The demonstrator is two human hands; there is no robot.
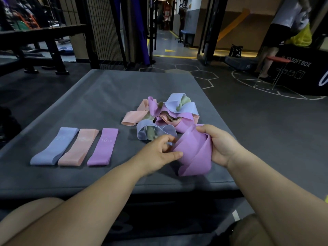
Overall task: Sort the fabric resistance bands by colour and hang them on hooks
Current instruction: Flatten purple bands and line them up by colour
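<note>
A twisted purple band (193,153) is held between both hands just above the grey mat (88,103). My left hand (158,153) pinches its left edge, and my right hand (220,144) grips its right side. Behind them lies a tangled pile of bands (168,114) in purple, blue, peach and pale green. On the left of the mat three flat bands lie side by side: a blue band (55,147), a peach band (79,148) and a purple band marked 10 (104,148).
The mat's front edge (124,189) is close to my knees. A black mesh rack (104,29) and a bench (35,43) stand behind the mat. At the right are a black soft box (301,71), a red stool (276,59) and a standing person (284,23).
</note>
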